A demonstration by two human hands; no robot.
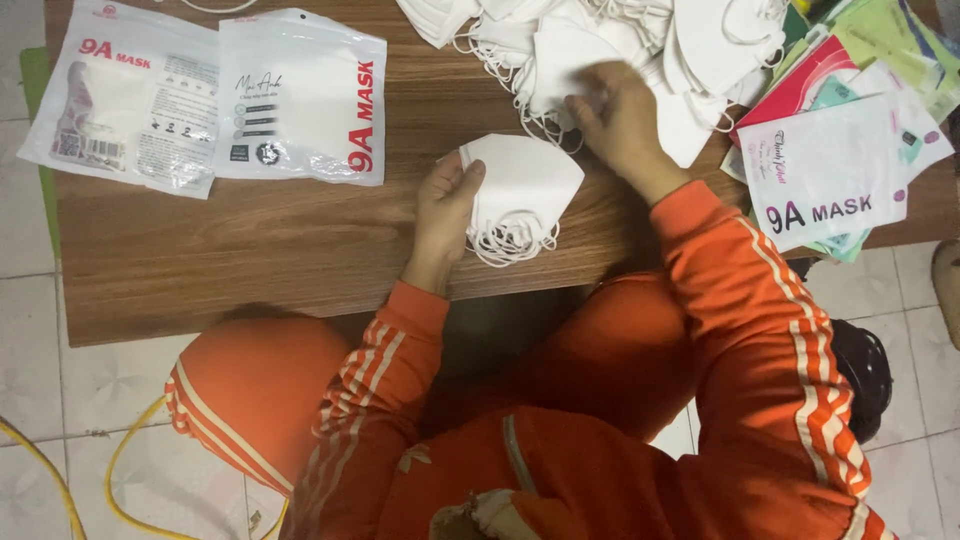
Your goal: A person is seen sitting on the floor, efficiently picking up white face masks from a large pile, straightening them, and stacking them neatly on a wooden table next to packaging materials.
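Orange sleeves nearest. Left hand pinches a soft, light stack of folded white masks at its edge; right hand fingers curl into the loose mask pile beyond the stack, grip unclear.

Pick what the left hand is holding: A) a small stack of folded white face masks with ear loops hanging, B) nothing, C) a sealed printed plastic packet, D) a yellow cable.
A: the left hand grips a small stack of folded white face masks at its left edge above the brown wooden table, ear loops dangling below, while the right hand reaches into the loose pile of white masks.
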